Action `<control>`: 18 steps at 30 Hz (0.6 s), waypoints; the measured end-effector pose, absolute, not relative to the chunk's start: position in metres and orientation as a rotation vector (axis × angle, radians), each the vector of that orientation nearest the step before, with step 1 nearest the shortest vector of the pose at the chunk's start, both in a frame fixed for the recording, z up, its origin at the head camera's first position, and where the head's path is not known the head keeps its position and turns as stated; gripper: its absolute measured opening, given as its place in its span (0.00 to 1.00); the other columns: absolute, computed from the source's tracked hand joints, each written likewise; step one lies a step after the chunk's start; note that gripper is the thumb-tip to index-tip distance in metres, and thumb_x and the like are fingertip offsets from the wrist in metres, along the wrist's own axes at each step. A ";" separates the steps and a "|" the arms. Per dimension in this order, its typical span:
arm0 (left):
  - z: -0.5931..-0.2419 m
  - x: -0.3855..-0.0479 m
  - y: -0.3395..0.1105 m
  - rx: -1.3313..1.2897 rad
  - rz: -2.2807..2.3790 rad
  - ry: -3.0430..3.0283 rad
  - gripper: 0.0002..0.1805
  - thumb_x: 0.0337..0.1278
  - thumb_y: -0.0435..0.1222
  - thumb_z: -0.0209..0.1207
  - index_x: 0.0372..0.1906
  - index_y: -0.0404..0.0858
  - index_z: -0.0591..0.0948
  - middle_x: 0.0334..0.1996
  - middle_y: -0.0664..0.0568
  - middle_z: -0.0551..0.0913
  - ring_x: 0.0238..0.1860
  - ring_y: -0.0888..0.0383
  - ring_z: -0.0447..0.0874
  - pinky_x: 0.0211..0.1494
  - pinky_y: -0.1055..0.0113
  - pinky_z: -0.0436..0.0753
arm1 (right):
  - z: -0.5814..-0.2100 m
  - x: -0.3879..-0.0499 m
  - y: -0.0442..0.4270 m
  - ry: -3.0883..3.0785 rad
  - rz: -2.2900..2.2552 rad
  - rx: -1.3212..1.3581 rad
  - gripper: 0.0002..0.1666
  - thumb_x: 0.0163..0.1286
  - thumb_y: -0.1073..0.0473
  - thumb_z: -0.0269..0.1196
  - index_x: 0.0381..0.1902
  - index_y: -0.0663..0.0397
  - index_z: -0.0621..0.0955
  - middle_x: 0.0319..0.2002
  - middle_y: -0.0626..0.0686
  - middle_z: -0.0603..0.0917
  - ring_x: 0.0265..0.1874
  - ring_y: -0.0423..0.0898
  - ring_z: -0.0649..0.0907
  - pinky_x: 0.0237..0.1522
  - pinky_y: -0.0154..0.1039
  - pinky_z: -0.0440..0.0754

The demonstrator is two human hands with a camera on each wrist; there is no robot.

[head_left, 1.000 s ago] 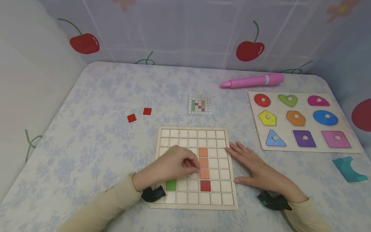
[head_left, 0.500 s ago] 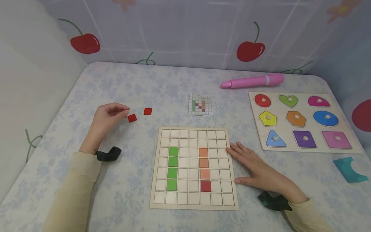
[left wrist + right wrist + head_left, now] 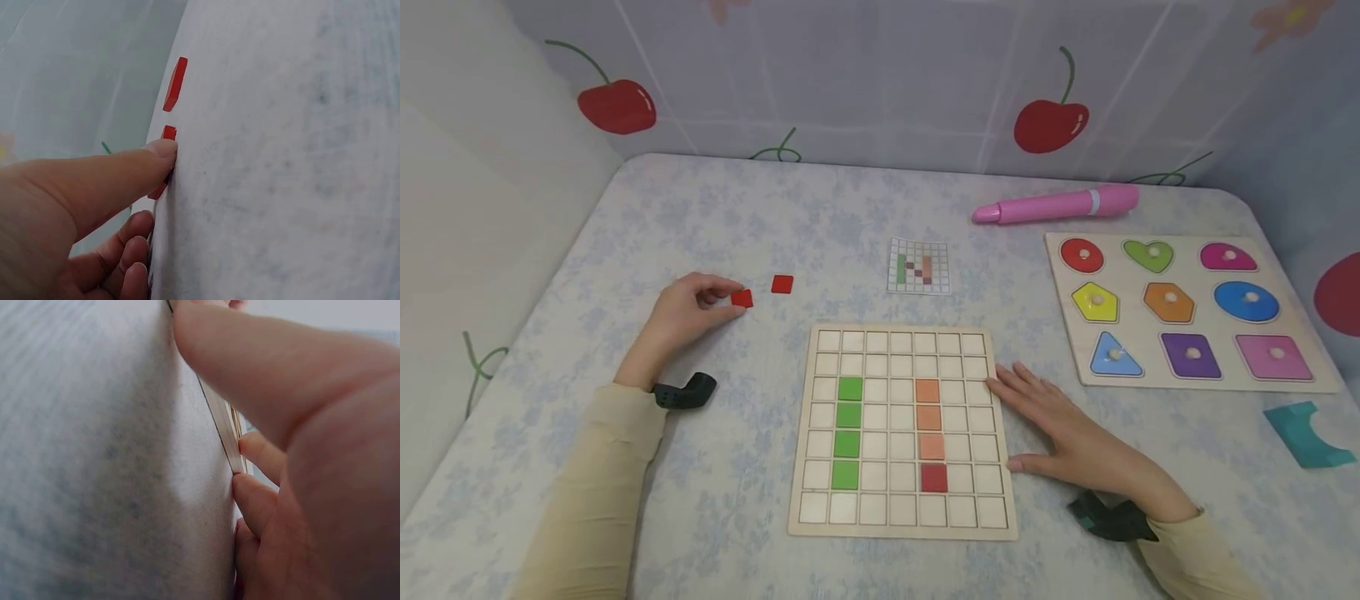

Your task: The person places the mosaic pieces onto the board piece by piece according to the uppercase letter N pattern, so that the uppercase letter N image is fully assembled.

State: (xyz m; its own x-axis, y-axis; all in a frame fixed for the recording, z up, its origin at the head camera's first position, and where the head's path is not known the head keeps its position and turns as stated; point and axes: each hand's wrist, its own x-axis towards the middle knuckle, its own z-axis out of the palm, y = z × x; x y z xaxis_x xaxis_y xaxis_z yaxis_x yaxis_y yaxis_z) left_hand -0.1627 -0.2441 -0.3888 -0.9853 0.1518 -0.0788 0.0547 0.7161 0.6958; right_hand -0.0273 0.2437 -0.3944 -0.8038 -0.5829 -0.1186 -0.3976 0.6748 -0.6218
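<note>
My left hand [image 3: 688, 312] pinches a small red square tile [image 3: 742, 298] between thumb and fingers, at the left of the table. In the left wrist view the thumb [image 3: 119, 178] covers part of that tile [image 3: 169, 132]. A second red tile [image 3: 782, 284] lies just to its right. My right hand [image 3: 1071, 437] rests with straight fingers against the right edge of the wooden grid board [image 3: 902, 531]. Set in the board are a column of green tiles [image 3: 847, 444], a column of orange tiles [image 3: 928, 417] and one dark red tile [image 3: 934, 478].
Behind the board lies a small printed grid card [image 3: 919, 267]. A pink marker-shaped object [image 3: 1056, 205] is at the back right. Right of it sits a wooden knob puzzle [image 3: 1187, 312] with coloured shapes, and a teal curved piece [image 3: 1306, 436] lies below that.
My left hand has left the board, moved left to the red tiles and taken hold of the nearer one. The right hand stays at the board's edge.
</note>
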 end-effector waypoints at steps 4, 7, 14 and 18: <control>-0.391 -0.163 -0.242 0.185 1.118 2.822 0.15 0.55 0.34 0.64 0.47 0.33 0.81 0.43 0.42 0.75 0.42 0.47 0.71 0.45 0.54 0.70 | -0.393 -0.027 0.244 2.577 -0.863 -0.777 0.53 0.57 0.40 0.66 0.74 0.43 0.54 0.73 0.53 0.49 0.70 0.53 0.43 0.65 0.58 0.41; -0.392 -0.161 -0.241 0.188 1.134 2.830 0.14 0.55 0.34 0.64 0.45 0.33 0.80 0.43 0.41 0.75 0.42 0.47 0.71 0.45 0.53 0.70 | -0.393 -0.027 0.244 2.571 -0.875 -0.776 0.52 0.57 0.41 0.66 0.74 0.43 0.54 0.73 0.53 0.48 0.70 0.53 0.43 0.65 0.58 0.41; -0.391 -0.159 -0.240 0.223 1.173 2.842 0.13 0.55 0.34 0.64 0.44 0.34 0.78 0.40 0.42 0.76 0.39 0.49 0.72 0.42 0.56 0.71 | -0.393 -0.026 0.244 2.561 -0.882 -0.759 0.52 0.57 0.40 0.66 0.74 0.42 0.54 0.73 0.52 0.48 0.70 0.53 0.43 0.64 0.59 0.41; -0.390 -0.157 -0.240 0.248 1.196 2.846 0.12 0.55 0.33 0.64 0.43 0.34 0.78 0.36 0.43 0.77 0.35 0.51 0.73 0.38 0.60 0.71 | -0.392 -0.027 0.244 2.557 -0.875 -0.750 0.52 0.57 0.40 0.66 0.74 0.42 0.54 0.73 0.53 0.48 0.70 0.53 0.43 0.64 0.61 0.41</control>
State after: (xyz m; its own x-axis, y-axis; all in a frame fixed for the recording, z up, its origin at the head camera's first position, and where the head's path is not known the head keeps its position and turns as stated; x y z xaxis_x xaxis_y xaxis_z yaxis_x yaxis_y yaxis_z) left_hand -0.1573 -0.2398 -0.3901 -0.9862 0.1642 0.0208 0.1297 0.6888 0.7132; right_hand -0.0271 0.2436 -0.3923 -0.8048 -0.5769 -0.1394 -0.3704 0.6718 -0.6415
